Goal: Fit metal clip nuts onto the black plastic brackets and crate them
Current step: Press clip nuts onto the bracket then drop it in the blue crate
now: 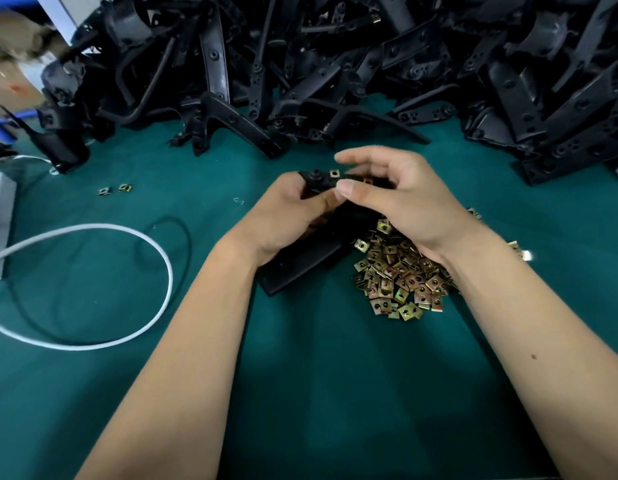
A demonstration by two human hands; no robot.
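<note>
A long black plastic bracket (300,268) lies tilted between both hands above the green table. My left hand (283,216) grips its middle from the left. My right hand (401,202) pinches its upper end with thumb and fingers. One brass-coloured clip nut (334,173) sits on that upper end, beside a small black stud. A heap of loose clip nuts (397,275) lies on the table under my right wrist.
A big pile of black brackets (335,64) fills the back of the table. Two stray clip nuts (115,189) lie at the left. A white cable (93,289) and a thin black cable (183,244) loop at the left. A cardboard box (9,81) stands far left.
</note>
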